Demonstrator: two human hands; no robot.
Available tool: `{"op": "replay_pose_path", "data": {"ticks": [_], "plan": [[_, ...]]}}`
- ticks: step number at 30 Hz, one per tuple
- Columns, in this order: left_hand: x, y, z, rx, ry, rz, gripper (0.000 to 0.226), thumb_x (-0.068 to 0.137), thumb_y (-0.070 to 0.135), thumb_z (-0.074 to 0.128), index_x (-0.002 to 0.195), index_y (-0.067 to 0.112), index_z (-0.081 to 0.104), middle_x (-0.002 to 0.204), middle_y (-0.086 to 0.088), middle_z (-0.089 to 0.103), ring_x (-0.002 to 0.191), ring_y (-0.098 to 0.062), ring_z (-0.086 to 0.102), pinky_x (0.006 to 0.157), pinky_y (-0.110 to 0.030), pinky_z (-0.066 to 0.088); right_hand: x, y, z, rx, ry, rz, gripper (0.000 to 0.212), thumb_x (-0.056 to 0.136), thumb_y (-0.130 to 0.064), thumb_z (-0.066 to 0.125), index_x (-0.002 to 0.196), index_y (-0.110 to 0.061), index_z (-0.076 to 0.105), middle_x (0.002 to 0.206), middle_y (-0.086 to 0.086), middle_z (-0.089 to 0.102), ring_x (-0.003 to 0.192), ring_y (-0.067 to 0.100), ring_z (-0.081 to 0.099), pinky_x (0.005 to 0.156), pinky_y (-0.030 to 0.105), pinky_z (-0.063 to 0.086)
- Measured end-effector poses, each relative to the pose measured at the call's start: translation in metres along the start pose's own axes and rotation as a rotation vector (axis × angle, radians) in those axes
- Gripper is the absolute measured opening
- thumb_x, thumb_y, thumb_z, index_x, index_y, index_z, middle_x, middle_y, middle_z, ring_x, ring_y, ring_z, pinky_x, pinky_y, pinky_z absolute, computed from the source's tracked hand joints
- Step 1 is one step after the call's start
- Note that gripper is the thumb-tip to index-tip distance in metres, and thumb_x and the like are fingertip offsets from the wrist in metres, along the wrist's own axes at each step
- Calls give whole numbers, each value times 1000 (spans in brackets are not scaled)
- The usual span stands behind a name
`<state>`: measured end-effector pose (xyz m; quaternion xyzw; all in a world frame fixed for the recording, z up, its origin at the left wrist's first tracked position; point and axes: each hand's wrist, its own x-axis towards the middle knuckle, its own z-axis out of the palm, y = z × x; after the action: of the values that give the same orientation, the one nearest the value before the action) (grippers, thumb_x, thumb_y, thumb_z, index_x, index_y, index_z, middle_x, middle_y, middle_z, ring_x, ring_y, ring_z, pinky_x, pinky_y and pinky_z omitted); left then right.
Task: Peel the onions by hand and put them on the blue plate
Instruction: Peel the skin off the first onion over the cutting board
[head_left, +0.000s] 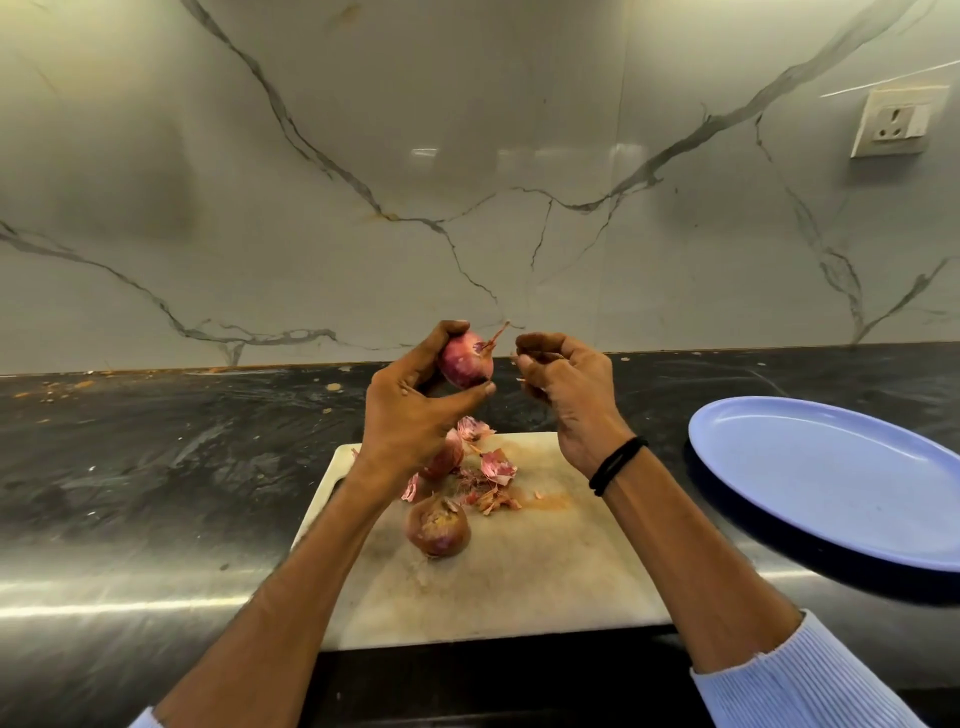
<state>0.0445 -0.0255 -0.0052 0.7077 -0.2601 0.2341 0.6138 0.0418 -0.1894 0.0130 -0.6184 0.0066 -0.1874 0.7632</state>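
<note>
Head view, and the left hand (415, 395) is up above the board (545, 571), fingers and thumb wrapped round a red onion (466, 358), its dry stalk poking up and to the right. The right hand (566, 384) hangs just beside it, not touching the bulb, fingers curled in toward the stalk; there are pale flecks at the fingertips, but I cannot tell whether it pinches anything. The two hands are close, with a narrow gap between them. A black band (615, 465) circles the right wrist, and a pale blue ribbed sleeve (800, 680) is pushed up the forearm. Down on the board, a second onion (438, 526) sits root end up, skin on, and a third onion (444, 460) is half hidden behind the left wrist. Pink peels (496, 467) lie scattered between and beside them. The blue plate (831, 478) rests on the dark counter (156, 467) to the right of the board, apart from it, its far edge cut off by the frame. Veined marble wall behind, with a socket (891, 122) at upper right.
</note>
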Motion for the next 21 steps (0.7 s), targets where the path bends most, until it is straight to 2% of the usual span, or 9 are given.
{"op": "replay_pose_path", "data": {"ticks": [1, 3, 5, 7, 12, 16, 18, 21], "plan": [[1, -1, 0, 21, 7, 10, 71, 72, 7, 85, 137, 18, 59, 127, 6, 65, 116, 0, 63, 98, -17, 49, 0, 0, 0, -29, -7, -15, 17, 92, 0, 64, 100, -13, 71, 95, 3, 72, 85, 11, 65, 65, 20, 53], [2, -4, -1, 83, 23, 37, 71, 72, 8, 86, 137, 21, 59, 127, 8, 65, 116, 2, 62, 100, -18, 48, 0, 0, 1, -31, -38, -29, 8, 94, -14, 67, 100, -15, 73, 93, 1, 72, 83, 12, 62, 64, 23, 49], [1, -5, -1, 157, 34, 75, 71, 72, 11, 86, 137, 23, 58, 127, 14, 63, 116, 6, 60, 100, -15, 47, -2, 1, 3, -10, -92, -46, 16, 92, -29, 68, 98, -15, 73, 93, 3, 73, 87, 16, 63, 71, 26, 48], [1, -8, -2, 237, 40, 119, 72, 73, 12, 86, 138, 23, 57, 130, 16, 60, 119, 7, 57, 102, -14, 45, -2, 3, 6, -45, -135, -94, 21, 91, -35, 68, 95, -16, 74, 95, 7, 74, 91, 16, 67, 74, 24, 51], [0, -15, -2, 401, 0, 179, 80, 77, 20, 85, 146, 31, 45, 135, 13, 54, 121, -7, 56, 104, -17, 42, -4, 7, 11, -59, -153, -171, 10, 92, -18, 67, 95, -9, 70, 97, 17, 72, 96, 28, 71, 87, 37, 59], [-2, -12, 1, 509, -3, 244, 92, 76, 21, 86, 149, 32, 30, 133, -3, 63, 112, -11, 54, 99, -22, 41, -1, 12, 13, -145, -68, -202, 12, 95, -14, 65, 87, -5, 63, 93, 23, 69, 93, 36, 68, 84, 46, 59], [-2, -12, 0, 531, -18, 241, 96, 74, 27, 87, 150, 32, 28, 130, -4, 64, 107, -11, 55, 96, -24, 42, 0, 15, 13, -224, -26, -234, 16, 96, -12, 64, 83, -6, 58, 84, 16, 66, 82, 26, 65, 75, 41, 59], [-2, -13, -1, 492, -79, 231, 85, 74, 34, 86, 148, 29, 45, 123, -1, 67, 100, -11, 64, 93, -23, 52, -2, 14, 12, -350, 23, -304, 22, 96, -7, 62, 77, -11, 52, 72, -1, 56, 71, 8, 53, 64, 28, 48]]}}
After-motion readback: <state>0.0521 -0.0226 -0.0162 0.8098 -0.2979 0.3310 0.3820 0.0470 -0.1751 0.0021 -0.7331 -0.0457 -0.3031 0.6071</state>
